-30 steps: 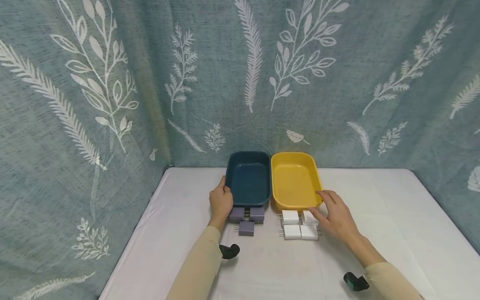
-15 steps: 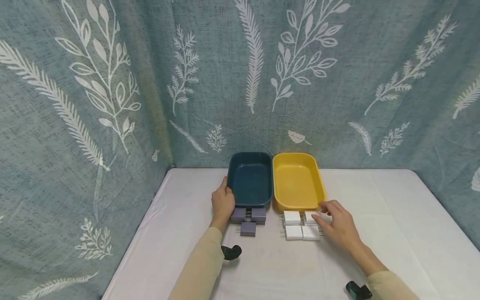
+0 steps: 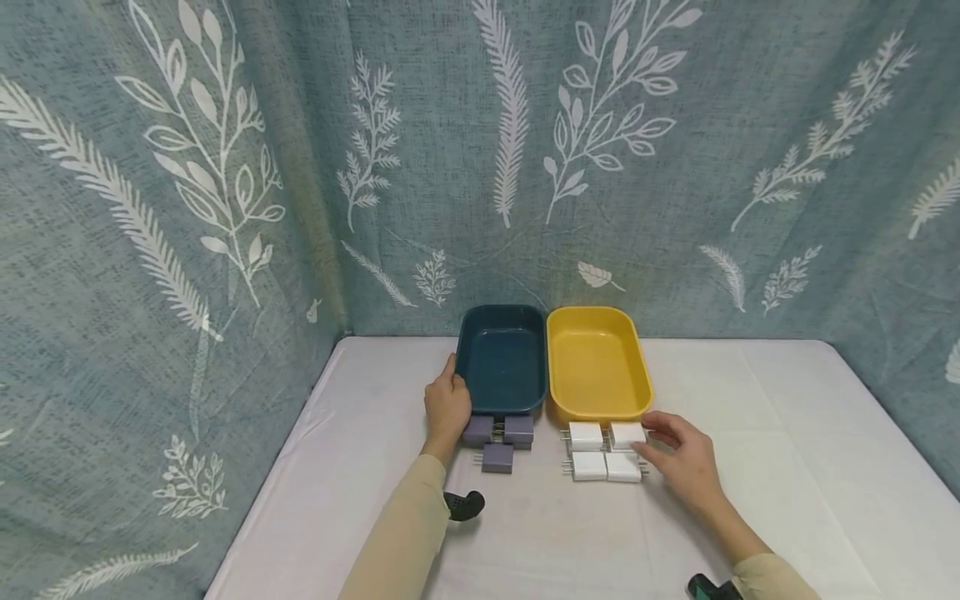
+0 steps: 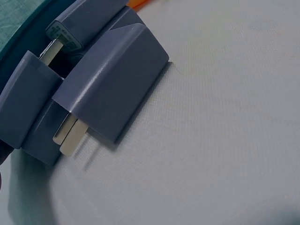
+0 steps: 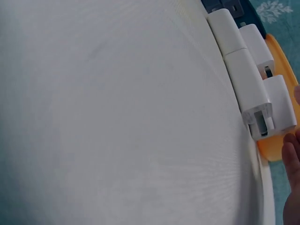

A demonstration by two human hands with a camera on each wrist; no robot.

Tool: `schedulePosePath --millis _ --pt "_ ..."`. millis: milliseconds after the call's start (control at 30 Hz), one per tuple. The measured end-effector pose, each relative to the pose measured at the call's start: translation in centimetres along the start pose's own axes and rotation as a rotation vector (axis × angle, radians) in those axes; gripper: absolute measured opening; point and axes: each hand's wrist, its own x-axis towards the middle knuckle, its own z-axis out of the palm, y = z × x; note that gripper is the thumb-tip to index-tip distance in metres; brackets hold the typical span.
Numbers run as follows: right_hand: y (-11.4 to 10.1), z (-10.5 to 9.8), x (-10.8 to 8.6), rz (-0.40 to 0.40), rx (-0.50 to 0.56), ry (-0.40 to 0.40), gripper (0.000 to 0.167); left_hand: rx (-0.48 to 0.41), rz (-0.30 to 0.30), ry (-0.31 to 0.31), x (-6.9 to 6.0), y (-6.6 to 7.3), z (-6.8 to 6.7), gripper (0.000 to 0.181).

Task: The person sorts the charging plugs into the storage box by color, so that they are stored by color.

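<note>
My left hand (image 3: 447, 408) lies along the left wall of the dark blue tray (image 3: 460, 342), index finger extended; its other fingers are mostly hidden. Just right of it are several purple charger plugs (image 3: 497, 457), partly stacked against the tray's front; in the left wrist view one charger plug (image 4: 112, 79) shows its two metal prongs. My right hand (image 3: 686, 458) pinches the back right white charger plug (image 3: 627, 435) between thumb and finger, at its right end. More white charger plugs (image 3: 588, 466) stand close beside and in front of it.
A yellow tray (image 3: 647, 367) stands right of the blue one, behind the white chargers. Both trays sit near the back edge of the white-covered table (image 3: 750, 400). A patterned curtain (image 3: 675, 167) hangs behind. A black device (image 3: 465, 506) is by the left forearm.
My right hand has come down and toward me from the yellow tray's corner onto the back right white charger plug, which has shifted slightly right. The left hand has stayed beside the blue tray.
</note>
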Motion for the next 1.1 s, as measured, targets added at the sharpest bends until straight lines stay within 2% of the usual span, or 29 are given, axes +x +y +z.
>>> schedulePosePath --millis 233,533,833,1100 --pt "0.9 -0.2 -0.2 0.128 0.073 -0.040 0.046 -0.002 0.016 0.003 0.0 -0.1 0.3 0.047" --pt "1.5 -0.2 -0.3 0.229 0.075 -0.097 0.052 -0.010 0.008 0.002 -0.1 -0.1 0.1 0.046" --pt "1.5 0.0 -0.1 0.279 0.093 -0.141 0.058 -0.006 0.007 -0.003 -0.1 -0.2 0.1 0.046" --pt "1.8 0.0 0.1 0.290 0.102 -0.162 0.058 0.005 0.013 0.004 -0.1 -0.2 0.1 0.046"
